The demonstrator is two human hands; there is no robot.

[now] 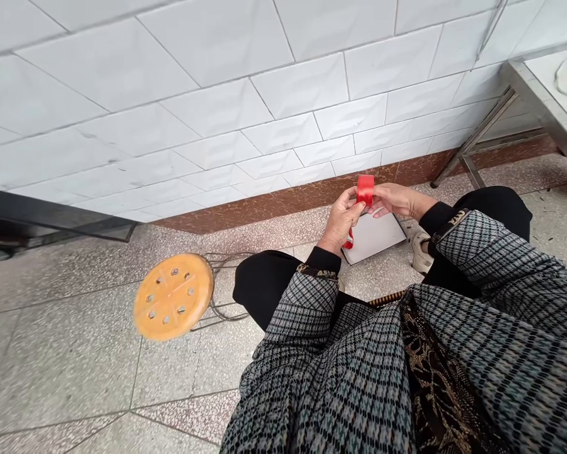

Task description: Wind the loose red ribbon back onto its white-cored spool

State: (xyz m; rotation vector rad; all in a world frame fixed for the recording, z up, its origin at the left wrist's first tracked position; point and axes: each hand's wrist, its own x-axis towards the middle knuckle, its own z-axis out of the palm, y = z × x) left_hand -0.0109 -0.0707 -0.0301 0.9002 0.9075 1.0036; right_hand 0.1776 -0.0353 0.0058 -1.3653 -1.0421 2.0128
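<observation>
My left hand [342, 221] pinches a shiny red ribbon [365, 189], folded or wound into a short flat band, between thumb and fingers. My right hand [397, 200] meets the band from the right, its thumb and index finger closed at the ribbon's edge and the other fingers loosely curled below. Under both hands a flat white board or lid [375, 238] with a dark edge lies on the floor. A second red piece [349, 239] shows by my left wrist, over the board's left edge; I cannot tell whether it joins the ribbon.
A round orange stool [172, 290] with thin metal legs lies tipped over on the speckled floor [75, 359] at left. White tiles cover the wall [236, 44] ahead. A metal-framed table [538, 94] stands at right, and a dark panel [51, 217] juts in from the left.
</observation>
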